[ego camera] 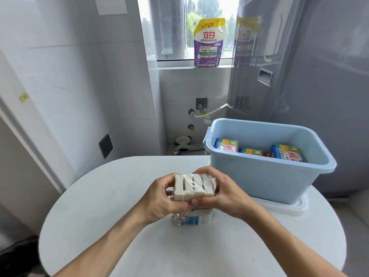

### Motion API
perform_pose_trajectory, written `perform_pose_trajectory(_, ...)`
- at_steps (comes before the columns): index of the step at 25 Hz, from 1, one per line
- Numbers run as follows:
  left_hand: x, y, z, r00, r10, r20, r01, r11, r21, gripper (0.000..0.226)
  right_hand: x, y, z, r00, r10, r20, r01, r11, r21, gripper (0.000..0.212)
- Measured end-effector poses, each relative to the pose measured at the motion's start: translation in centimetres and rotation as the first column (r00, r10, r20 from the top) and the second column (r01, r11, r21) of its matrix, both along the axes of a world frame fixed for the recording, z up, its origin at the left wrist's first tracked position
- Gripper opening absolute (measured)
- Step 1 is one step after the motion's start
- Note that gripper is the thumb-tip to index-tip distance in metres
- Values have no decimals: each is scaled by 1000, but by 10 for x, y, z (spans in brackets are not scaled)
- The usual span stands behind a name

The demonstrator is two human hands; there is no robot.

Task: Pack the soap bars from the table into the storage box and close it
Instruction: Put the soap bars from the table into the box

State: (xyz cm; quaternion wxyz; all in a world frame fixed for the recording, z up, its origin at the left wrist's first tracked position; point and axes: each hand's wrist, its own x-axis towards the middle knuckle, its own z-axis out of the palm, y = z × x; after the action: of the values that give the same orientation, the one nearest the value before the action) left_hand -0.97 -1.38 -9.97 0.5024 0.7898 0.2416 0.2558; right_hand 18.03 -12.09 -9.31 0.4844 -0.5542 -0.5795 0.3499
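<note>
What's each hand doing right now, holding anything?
Left hand: closed on the left side of the wrapped soap bar pack.
Right hand: closed on the same pack's right side, fingers over its far edge.

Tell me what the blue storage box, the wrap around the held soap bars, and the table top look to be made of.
Storage box: apparently moulded plastic, pale blue, smooth with a soft sheen and rounded rim.
Wrap around the soap bars: thin clear plastic film, judging by its glossy wrinkles over the off-white bars; both hands, left hand and right hand, hold it.
Table: smooth white matte top; material unclear, perhaps laminate or stone.
</note>
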Motion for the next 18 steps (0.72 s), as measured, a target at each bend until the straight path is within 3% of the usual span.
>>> perform_pose_trajectory(5,0,9,-1,999,-36,-7,36,998,-51,53,7,1,1,999,13,-34,-13,1000,-6,54)
perform_pose_trajectory(8,-2,4,-15,992,-98,-81,88,989,-117,60,3,-2,-8,987,45,-152,-66,989,-134,71)
perform_pose_trajectory(11,0,-4,-10,995,-60,-82,49,991,-127,55,-1,-7,-7,997,41,-60,-49,988,-145,63)
perform_pose_trajectory(15,13,-15,40,990,-66,122,96,962,-255,52,5,-20,46,986,-118,-122,116,993,-21,52)
perform_pose_trajectory(18,61,-23,97,969,-87,230,168,916,-363,55,32,-27,99,885,-260,-387,285,958,8,59)
